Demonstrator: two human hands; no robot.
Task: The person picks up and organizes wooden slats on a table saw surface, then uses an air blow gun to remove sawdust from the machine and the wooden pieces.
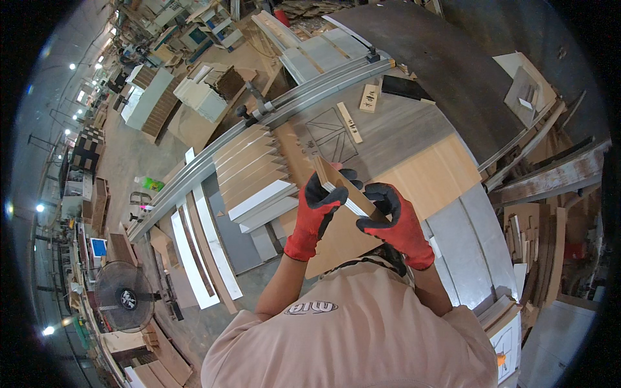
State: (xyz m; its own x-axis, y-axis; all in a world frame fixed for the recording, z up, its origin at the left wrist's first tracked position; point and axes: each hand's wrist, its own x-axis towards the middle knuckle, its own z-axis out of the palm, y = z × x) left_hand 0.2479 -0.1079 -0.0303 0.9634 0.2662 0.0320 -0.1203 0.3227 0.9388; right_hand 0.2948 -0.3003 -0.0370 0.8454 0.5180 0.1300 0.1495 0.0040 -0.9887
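We hold a thin rectangular wooden panel with a white edge up off the grey bench, tilted, just in front of our chest. Our left hand, in a red and black glove, pinches the panel's near-left edge, fingers pressed on its face. Our right hand, gloved the same, clamps its lower right end. Just left of the panel lies a fanned stack of similar wooden panels. A long metal rail runs across the bench beyond them.
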